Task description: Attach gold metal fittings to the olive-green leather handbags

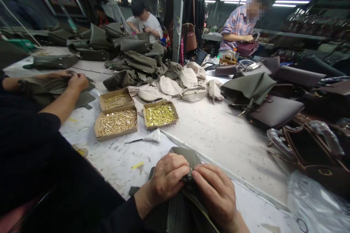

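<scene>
An olive-green bag piece (175, 209) with a zipper along its right side is bunched up at the table's near edge. My left hand (170, 175) pinches its upper part from the left, fingers curled. From the other side my right hand (216, 189) grips the same fold, its fingertips almost meeting the left ones. Whatever lies between the fingertips is too small and covered to make out. Beyond my hands stand a box of bright gold metal bits (160, 114) and a box of copper-gold bits (117, 122). A small white cone-shaped bag with a dark tip (149, 137) rests nearer.
On the left, a co-worker's hands (78, 80) handle another olive piece. Olive bag pieces (139, 62) and cream pouches (166, 85) are heaped behind the boxes. Finished handbags (314, 145) and clear plastic (314, 200) lie at right. A post (179, 14) rises mid-table; two people work farther back.
</scene>
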`<state>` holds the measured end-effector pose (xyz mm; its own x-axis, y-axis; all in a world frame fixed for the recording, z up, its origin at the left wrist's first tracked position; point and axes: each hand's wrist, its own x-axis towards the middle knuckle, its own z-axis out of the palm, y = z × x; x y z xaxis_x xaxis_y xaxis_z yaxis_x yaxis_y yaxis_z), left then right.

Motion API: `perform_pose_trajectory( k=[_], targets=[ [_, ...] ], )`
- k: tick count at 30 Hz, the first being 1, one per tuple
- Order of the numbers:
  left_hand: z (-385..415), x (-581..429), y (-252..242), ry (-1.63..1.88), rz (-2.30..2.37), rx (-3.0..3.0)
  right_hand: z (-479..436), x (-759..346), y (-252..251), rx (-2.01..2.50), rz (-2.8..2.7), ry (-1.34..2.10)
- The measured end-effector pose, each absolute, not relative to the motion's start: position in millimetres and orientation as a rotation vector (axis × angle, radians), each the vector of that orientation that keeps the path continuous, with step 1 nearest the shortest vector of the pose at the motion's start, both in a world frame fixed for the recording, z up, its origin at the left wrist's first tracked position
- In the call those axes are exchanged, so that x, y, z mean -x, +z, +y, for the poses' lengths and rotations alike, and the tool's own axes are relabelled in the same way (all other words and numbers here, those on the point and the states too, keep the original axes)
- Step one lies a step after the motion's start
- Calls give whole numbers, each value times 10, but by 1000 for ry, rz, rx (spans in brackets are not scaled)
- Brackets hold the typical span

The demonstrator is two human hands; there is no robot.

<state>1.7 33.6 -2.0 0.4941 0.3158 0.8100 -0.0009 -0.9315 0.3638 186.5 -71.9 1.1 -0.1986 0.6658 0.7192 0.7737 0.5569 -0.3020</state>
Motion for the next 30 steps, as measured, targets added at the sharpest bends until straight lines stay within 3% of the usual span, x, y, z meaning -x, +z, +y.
perform_pose_trajectory(
  k=[17,30],
  targets=[
    [342,-24,-81,1391,256,-2400,-692,-1809,-155,1100,-1820,-59],
    [350,-74,-44,1415,259,-2328,-577,-1747,1,1101,-1747,-100]
  ],
)
